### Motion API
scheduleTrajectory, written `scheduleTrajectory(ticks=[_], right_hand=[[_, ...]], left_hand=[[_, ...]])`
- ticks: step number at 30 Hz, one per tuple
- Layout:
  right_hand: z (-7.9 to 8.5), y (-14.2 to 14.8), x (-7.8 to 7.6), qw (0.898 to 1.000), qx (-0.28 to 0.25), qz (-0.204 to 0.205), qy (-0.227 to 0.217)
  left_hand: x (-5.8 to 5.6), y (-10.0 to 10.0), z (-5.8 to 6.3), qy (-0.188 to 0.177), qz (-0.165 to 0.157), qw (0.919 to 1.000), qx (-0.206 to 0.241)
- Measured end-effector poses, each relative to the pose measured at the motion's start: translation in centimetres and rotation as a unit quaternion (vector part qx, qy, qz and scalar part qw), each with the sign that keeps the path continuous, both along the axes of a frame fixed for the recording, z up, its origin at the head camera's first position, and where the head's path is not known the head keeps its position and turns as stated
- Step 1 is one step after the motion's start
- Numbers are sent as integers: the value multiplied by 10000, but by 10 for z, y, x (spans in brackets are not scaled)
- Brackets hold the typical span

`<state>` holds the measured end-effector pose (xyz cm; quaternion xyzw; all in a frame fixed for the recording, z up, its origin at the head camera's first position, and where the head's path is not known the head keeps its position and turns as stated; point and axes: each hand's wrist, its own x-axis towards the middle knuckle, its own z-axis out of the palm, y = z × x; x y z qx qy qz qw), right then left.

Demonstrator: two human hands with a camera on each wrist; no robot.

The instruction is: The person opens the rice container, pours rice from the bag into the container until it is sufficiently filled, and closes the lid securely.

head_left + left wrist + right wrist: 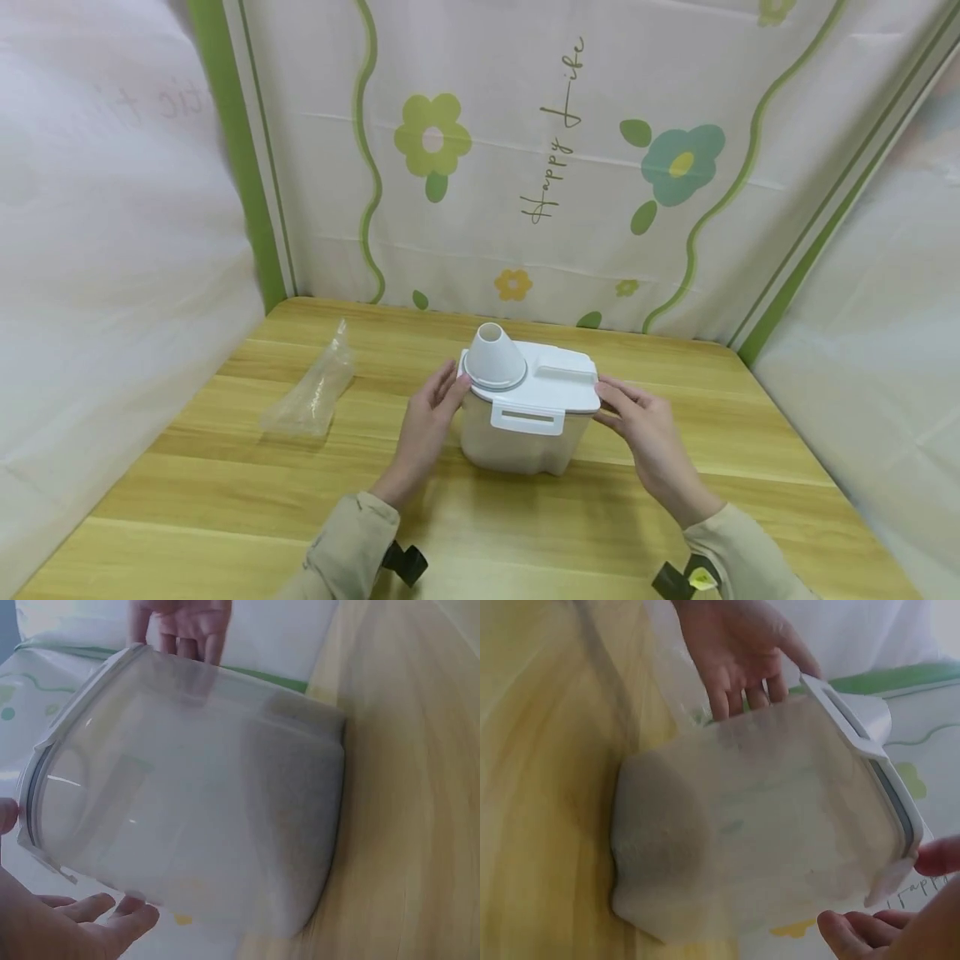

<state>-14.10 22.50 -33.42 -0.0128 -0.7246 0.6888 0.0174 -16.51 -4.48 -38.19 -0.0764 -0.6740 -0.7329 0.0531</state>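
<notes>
A translucent plastic storage container (517, 450) stands upright on the wooden table, its white lid (542, 390) on top. A white cone-shaped spout (495, 360) with an open tip rises from the lid's left part. On the near side sits a slotted white clasp (527, 428). Greyish contents (289, 817) show through the lower wall; their kind is unclear. My left hand (426, 425) holds the container's left end, thumb at the lid's edge. Opposite it, my right hand (654, 429) grips the right end, thumb on the rim and fingers along the side.
A crumpled clear plastic bag (318, 392) lies to the left on the wooden table (202, 500). Behind the table hangs a white curtain (480, 250) printed with flowers and lettering. More fabric encloses the left and right sides.
</notes>
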Motion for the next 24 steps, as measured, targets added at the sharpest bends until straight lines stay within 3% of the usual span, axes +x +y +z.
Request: scheduleTrajectory(ticks=[2,8,13,18,21,24], right_hand=[[3,4,-3,9997,79,161,162],[11,8,-17,9965,-39,582,591],[13,7,-33,9958,-81,737,534],[11,5,-44,9944,-291,970,307],[10,4,-46,9934,-343,1074,230],[10,3,-47,9932,-334,1103,191]], left_hand=[[0,-2,1,155,-2,9994,-320],[4,-3,3,645,16,9964,-541],[12,2,4,1122,559,9885,-844],[24,9,5,1541,1152,9731,-1264],[35,16,6,1572,1181,9693,-1477],[45,24,8,1397,1023,9716,-1615]])
